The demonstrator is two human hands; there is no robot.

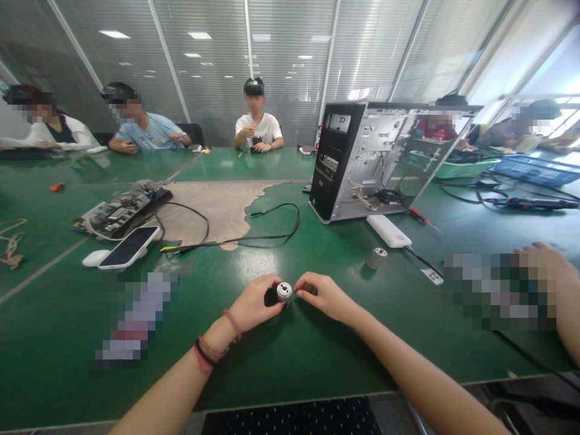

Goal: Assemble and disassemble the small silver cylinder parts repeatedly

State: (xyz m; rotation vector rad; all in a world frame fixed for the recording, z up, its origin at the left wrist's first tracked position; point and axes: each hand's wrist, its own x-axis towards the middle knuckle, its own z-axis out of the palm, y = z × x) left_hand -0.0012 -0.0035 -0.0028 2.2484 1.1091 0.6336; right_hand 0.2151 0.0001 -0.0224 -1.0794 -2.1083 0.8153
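Observation:
My left hand [259, 300] is closed round the side of a small silver metal cylinder [284, 292], with the thumb at its near side and the fingers behind. The cylinder stands upright on the green table, its round top with dark holes facing up. Just right of it is my right hand [318, 292], thumb and index finger brought close together near the cylinder's edge; whether anything tiny is between them is too small to tell. A second similar cylinder [377, 258] stands farther back on the right.
An open computer case [362, 163] stands at back right, near a white power bank [388, 231] and a screwdriver [426, 221]. Left lie a phone [130, 247], a circuit assembly [122, 211] and a black cable [272, 234]. Another person's hand [544, 272] rests far right; several people sit around.

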